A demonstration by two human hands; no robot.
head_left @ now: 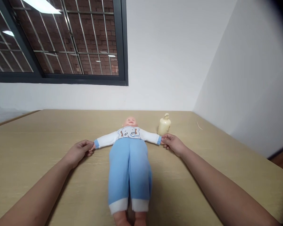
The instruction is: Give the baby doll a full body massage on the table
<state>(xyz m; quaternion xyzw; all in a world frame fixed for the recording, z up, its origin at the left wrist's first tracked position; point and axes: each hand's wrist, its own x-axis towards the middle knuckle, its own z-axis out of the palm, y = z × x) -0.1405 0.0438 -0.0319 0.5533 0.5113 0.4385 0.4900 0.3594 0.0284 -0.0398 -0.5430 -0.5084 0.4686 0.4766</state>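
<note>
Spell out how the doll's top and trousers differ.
The top is mainly white with blue cuffs, while the trousers are mainly blue with white cuffs. The top carries a cartoon animal face on its front; the trousers show no print. The top's sleeves stretch out sideways, whereas the trousers' legs run toward the camera. Both are worn by the doll and combine white and blue.

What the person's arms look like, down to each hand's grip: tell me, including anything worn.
The left forearm and right forearm are bare as far as they show and tapered in shape, with no sleeve, watch or bracelet in view. The left-hand grip and right-hand grip are ungloved; no ring can be made out.
</note>
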